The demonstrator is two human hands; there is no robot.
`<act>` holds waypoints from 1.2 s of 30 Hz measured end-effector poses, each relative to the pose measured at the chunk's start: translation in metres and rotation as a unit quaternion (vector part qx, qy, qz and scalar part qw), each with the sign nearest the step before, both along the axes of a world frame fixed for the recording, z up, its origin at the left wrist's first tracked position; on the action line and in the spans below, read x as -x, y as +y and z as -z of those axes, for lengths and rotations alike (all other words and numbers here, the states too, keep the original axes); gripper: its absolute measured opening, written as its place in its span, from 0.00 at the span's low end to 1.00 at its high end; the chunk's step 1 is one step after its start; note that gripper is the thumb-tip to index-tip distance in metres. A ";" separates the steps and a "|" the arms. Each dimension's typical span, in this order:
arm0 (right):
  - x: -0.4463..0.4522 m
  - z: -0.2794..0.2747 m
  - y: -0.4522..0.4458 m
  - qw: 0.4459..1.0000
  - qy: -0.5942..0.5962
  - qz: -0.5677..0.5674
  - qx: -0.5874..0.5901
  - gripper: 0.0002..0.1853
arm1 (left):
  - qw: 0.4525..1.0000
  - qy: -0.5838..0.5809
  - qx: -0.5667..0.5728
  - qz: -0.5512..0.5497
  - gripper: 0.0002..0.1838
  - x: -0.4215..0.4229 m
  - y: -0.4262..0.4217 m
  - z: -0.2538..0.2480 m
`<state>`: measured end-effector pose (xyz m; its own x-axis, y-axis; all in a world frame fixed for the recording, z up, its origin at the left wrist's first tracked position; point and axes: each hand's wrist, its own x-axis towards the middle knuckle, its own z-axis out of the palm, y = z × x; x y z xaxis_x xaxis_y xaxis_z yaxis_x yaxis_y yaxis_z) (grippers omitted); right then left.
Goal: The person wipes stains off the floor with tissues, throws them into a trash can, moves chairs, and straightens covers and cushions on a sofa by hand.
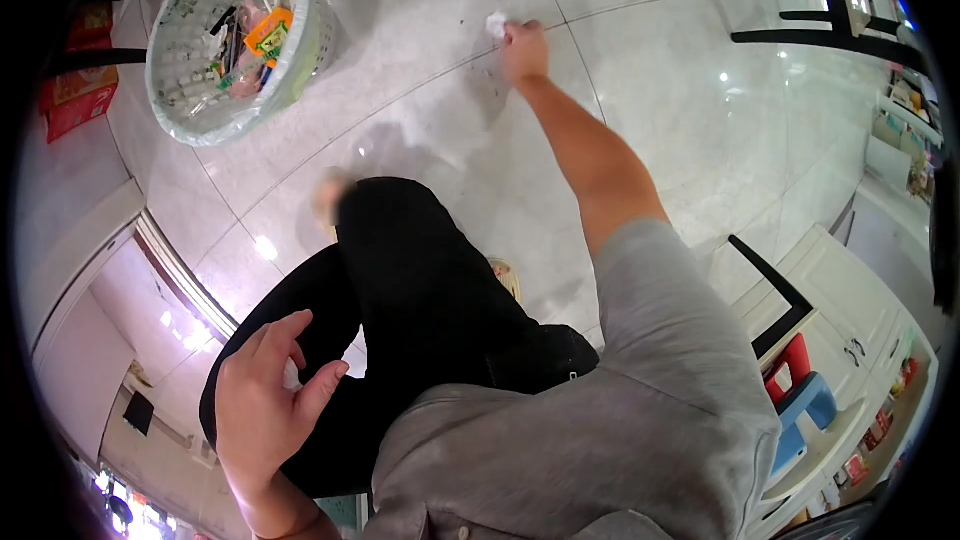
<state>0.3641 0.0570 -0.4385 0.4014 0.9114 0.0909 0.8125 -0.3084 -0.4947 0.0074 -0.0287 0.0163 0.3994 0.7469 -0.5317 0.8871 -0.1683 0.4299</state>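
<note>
My right hand (525,52) reaches down to the tiled floor, its fingers closed on a crumpled white tissue (496,25). The tissue is at floor level, with small dark specks on the tiles nearby. Above my left thigh, my left hand (262,400) is raised with loosely curled fingers. A small white piece (291,376) shows between its thumb and fingers; most of it is hidden, and I cannot make out what it is. My knees are bent, in black trousers (410,270).
A round, lined waste basket (305,60) holding wrappers stands on the floor (680,70) at upper left. Red boxes (82,90) are left of it. Dark furniture legs (830,37) stand at upper right. White cabinets (840,300) and a blue-and-red stool (805,405) are at right.
</note>
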 end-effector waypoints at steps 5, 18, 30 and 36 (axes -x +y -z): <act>0.015 -0.007 -0.005 0.994 0.059 -0.097 0.000 0.08 | 0.998 0.013 0.050 -0.031 0.26 0.005 0.008 -0.008; 0.024 -0.012 -0.005 0.960 0.045 -0.271 0.052 0.14 | 1.000 -0.021 0.022 0.008 0.27 0.017 0.025 0.003; -0.113 -0.007 -0.177 0.946 -0.037 0.295 0.131 0.11 | 1.000 -0.010 0.020 -0.015 0.26 0.016 0.002 0.000; 0.014 0.007 -0.096 0.984 0.028 0.117 0.135 0.12 | 0.998 0.002 0.048 -0.043 0.25 0.007 -0.012 -0.007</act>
<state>0.3500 -0.0387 -0.4456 0.6007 0.7813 -0.1695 0.6770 -0.6098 -0.4121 0.0003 -0.0404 0.0231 0.3346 0.7231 -0.6042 0.8979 -0.0502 0.4372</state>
